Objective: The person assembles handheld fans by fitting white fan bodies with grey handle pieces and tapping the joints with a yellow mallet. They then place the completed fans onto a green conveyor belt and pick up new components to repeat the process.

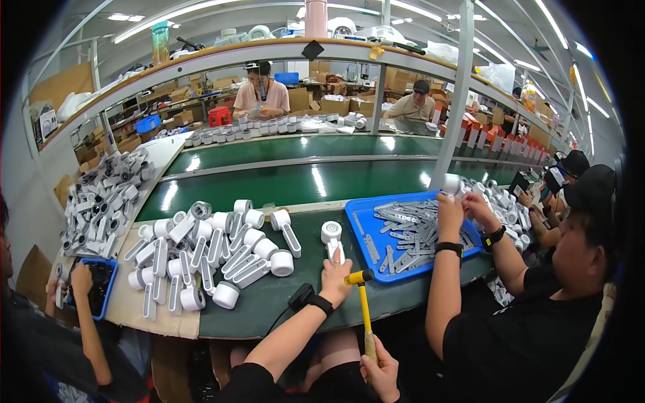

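A white handheld fan [330, 232] with a round grille lies on the green bench in front of me, its head pointing away. My left hand [334, 279] grips its short handle and presses it to the bench top. In my right hand [381, 371] is a hammer [365, 309] with a yellow handle, held near the lower end. The hammer's black-and-yellow head is raised just beside my left hand's fingers. Left of my hands lies a heap of white fans [222, 248] with looped handles, on cardboard.
A blue tray [356, 221] of grey flat strips stands to the right, where a co-worker's hands [463, 208] hold a white part. More white parts [107, 201] pile up at far left, near another person's blue bin [107, 295]. Beyond runs a green conveyor [269, 178].
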Action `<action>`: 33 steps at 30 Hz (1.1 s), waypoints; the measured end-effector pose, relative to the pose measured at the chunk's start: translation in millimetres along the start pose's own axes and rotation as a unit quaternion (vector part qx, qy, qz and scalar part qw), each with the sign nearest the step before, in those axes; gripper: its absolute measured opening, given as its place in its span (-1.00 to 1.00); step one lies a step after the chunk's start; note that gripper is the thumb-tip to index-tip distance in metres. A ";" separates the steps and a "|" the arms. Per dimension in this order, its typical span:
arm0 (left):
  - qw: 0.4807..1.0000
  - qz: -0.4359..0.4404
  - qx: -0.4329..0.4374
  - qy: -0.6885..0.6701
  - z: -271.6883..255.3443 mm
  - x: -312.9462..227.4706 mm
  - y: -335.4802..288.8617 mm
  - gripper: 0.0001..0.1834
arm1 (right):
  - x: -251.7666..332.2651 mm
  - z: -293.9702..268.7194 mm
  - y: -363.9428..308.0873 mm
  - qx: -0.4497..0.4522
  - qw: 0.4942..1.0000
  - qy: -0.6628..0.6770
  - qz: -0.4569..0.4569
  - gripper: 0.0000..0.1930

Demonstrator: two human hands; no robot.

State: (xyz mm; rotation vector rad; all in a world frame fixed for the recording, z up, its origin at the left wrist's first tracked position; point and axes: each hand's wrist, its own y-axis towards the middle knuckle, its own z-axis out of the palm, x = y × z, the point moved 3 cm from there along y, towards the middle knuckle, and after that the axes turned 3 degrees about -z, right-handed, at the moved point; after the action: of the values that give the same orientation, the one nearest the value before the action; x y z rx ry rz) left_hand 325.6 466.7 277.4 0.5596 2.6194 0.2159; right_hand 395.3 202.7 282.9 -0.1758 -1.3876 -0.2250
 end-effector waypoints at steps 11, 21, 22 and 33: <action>0.963 0.058 -0.093 -0.246 -79.2 58.9 -110.7 -0.61 | 1.7 -2.8 7.3 0.046 0.997 -0.046 0.037 -0.38; 0.954 -0.076 -0.211 -0.200 -113.4 104.7 -188.4 -0.76 | 16.7 29.2 24.8 0.208 0.942 -0.243 -0.099 -0.39; 0.952 -0.084 -0.215 -0.201 -112.1 106.7 -189.3 -0.76 | 22.3 34.7 25.4 0.212 0.937 -0.251 -0.117 -0.40; 0.941 -0.092 -0.245 -0.214 -103.0 114.5 -191.1 -0.75 | 69.4 46.9 13.4 0.204 0.878 -0.355 -0.248 -0.45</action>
State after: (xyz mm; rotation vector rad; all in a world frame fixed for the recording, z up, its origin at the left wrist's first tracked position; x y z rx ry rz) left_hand 117.8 336.0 277.4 0.1597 2.0685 0.5931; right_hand 365.7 223.8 359.5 0.5128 -2.1703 -0.3012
